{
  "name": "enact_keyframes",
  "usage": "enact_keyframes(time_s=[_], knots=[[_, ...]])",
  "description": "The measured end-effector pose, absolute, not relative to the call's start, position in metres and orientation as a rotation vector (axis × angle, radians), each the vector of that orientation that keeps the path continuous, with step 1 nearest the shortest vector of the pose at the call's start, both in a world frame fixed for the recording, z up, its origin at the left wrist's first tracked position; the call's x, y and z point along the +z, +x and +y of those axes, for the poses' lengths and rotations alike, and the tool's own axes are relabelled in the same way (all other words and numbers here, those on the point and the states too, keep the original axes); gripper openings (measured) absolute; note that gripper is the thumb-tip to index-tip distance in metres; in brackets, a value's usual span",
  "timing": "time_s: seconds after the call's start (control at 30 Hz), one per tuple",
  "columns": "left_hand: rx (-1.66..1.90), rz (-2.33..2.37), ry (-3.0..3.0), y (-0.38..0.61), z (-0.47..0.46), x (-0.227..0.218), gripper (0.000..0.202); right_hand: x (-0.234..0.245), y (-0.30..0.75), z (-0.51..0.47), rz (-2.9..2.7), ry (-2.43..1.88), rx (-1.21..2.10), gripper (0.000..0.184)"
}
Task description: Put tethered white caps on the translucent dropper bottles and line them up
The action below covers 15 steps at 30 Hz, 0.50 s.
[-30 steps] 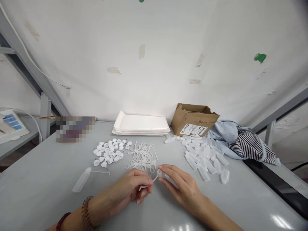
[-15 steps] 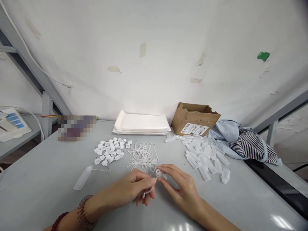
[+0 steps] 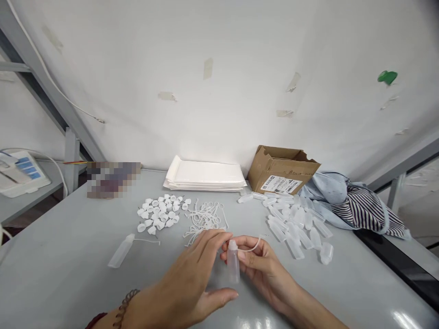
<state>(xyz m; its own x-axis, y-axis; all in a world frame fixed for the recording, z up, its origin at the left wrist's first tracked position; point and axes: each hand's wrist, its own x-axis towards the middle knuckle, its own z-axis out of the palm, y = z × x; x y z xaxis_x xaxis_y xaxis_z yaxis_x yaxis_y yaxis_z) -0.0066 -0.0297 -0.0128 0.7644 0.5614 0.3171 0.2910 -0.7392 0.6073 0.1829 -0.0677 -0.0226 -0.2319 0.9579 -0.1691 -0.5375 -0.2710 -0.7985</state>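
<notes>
My right hand [image 3: 262, 269] is closed on a small translucent squeeze bottle [image 3: 233, 265], which stands upright between thumb and fingers. A thin white strap [image 3: 252, 249] runs from the bottle's neck to the right, its free end sticking up over that hand. To the left of the bottle is my left hand [image 3: 195, 278], its fingers stretched out and thumb apart, with nothing held. A loose heap of white looped straps [image 3: 206, 217] lies just beyond the hands. Another bottle [image 3: 121, 251], with a strap at its neck, lies on its side at the left.
White caps [image 3: 161, 212] are piled left of the straps. Several loose bottles [image 3: 295, 228] spread at the right, before an open cardboard box [image 3: 283, 171]. White padded envelopes [image 3: 206, 175] are stacked by the wall. Striped cloth [image 3: 366, 208] lies at the far right.
The bottle has turned from mouth toward me to upright. My left hand has let go of the strap and opened; the strap's free end now points right.
</notes>
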Motion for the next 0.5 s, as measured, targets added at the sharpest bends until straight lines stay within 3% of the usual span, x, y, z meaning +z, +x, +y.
enact_keyframes(time_s=[0.1, 0.33, 0.5], knots=[[0.686, 0.646, 2.513, -0.0034, -0.0328, -0.0114, 0.083, -0.0272, 0.1826, -0.0665, -0.682, -0.785, 1.753, 0.017], [0.740, 0.604, 2.553, -0.0006, -0.0313, -0.0054, 0.052, -0.0308, 0.1801, -0.0679, -0.687, -0.803, 1.752, 0.017], [0.710, 0.594, 2.578, -0.0041, -0.0287, -0.0040, 0.042, -0.0281, 0.1796, -0.0673, -0.798, -0.918, 1.703, 0.020]])
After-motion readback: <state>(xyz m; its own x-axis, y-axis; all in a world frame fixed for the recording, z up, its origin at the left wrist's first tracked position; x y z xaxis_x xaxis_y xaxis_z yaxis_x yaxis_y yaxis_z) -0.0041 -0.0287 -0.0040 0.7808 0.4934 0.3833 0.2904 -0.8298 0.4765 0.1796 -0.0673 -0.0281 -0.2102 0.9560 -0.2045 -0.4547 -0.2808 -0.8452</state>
